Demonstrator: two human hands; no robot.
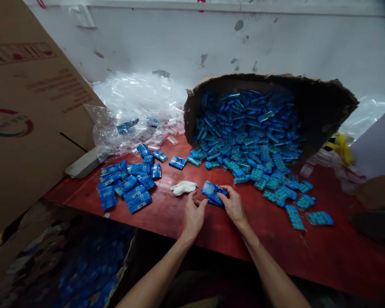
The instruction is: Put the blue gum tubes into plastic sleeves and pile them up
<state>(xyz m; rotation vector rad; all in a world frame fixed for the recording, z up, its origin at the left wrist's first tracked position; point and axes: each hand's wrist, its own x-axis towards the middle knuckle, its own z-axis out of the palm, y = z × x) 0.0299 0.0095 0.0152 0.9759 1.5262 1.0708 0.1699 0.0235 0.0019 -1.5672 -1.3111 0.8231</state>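
Note:
My right hand pinches a dark blue printed packet just above the red table; it may be more than one packet, overlapped. My left hand is beside it, thumb and fingers apart and with nothing in them. Its fingertips are close to a crumpled white cloth-like piece; whether they touch it I cannot tell. Further left lies a loose group of similar blue packets. One more packet rests alone beyond the white piece.
A torn-edged cardboard box lies on its side, spilling small clear packs of teal pellets onto the red table. Clear plastic pieces are heaped at the back left. A large carton stands left; blue packets fill a container below.

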